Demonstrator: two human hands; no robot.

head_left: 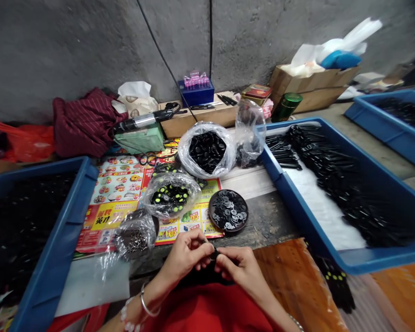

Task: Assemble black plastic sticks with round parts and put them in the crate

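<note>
Both hands meet low in the middle of the head view, just below a round dish (228, 210) of flat grey and black pieces. Between the fingertips is a small black part (214, 253), mostly covered. My left hand (190, 253) pinches it from the left, thumb and forefinger together. From the right, my right hand (237, 265) grips the same part with closed fingers. Beyond the hands sit a plastic bag of black and yellow-green pieces (170, 196), a bag of black parts (207, 151) and a small bag of metal pieces (137, 240).
A blue bin (311, 221) of long black parts stands at the right, another (394, 133) beyond it. At the left is a blue bin (38, 258) with dark contents. A power screwdriver (145, 120), cardboard boxes (307, 87) and a green tin (287, 107) line the wall.
</note>
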